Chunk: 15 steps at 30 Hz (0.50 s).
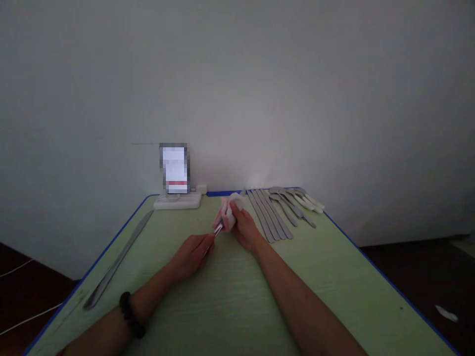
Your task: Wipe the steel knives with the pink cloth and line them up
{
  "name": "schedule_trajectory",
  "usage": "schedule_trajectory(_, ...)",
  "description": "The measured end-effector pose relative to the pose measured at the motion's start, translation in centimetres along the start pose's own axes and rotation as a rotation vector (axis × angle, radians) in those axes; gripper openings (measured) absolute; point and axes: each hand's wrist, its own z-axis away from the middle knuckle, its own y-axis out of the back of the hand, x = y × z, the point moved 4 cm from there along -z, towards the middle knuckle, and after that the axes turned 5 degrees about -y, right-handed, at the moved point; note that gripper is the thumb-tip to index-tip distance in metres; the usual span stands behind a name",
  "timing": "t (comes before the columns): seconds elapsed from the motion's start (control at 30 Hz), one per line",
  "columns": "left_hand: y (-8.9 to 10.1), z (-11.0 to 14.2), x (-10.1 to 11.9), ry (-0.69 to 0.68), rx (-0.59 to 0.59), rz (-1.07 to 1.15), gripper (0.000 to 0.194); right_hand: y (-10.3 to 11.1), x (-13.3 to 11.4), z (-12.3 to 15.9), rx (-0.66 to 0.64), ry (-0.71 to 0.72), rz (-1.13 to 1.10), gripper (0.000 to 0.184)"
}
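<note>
My left hand is closed around the handle of a metal table knife, which points up and away from me over the middle of the table. A pink and white cloth is wrapped about the blade, and my right hand grips it there. Past the cloth, a bit of the blade's tip shows. Just right of my right hand lies a row of several metal knives, side by side. Another knife rests alone along the table's left side.
Several spoons and white-handled cutlery lie at the back right of the green table, which has a blue edge. A lit phone stands on a white base at the back left, against the wall.
</note>
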Motion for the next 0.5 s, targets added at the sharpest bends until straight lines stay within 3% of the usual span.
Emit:
schedule_trajectory(0.13, 0.3, -0.2, -0.4, 0.023, 0.091, 0.114, 0.046, -1.3, 0.0, 0.8, -0.167, 0.036, 0.344, 0.040)
schedule_trajectory(0.23, 0.4, -0.3, -0.4, 0.019, 0.084, 0.121, 0.044, -1.5, 0.2, 1.0, -0.161, 0.058, 0.441, 0.043)
schedule_trajectory(0.4, -0.2, -0.2, 0.5, -0.070, -0.057, -0.054, 0.031, -0.2, 0.4, 0.3, 0.035, 0.020, 0.202, 0.038)
schedule_trajectory(0.5, -0.4, -0.1, 0.8, -0.142, -0.057, -0.200, 0.026, 0.7, 0.1, -0.2, 0.134, 0.060, -0.036, 0.036)
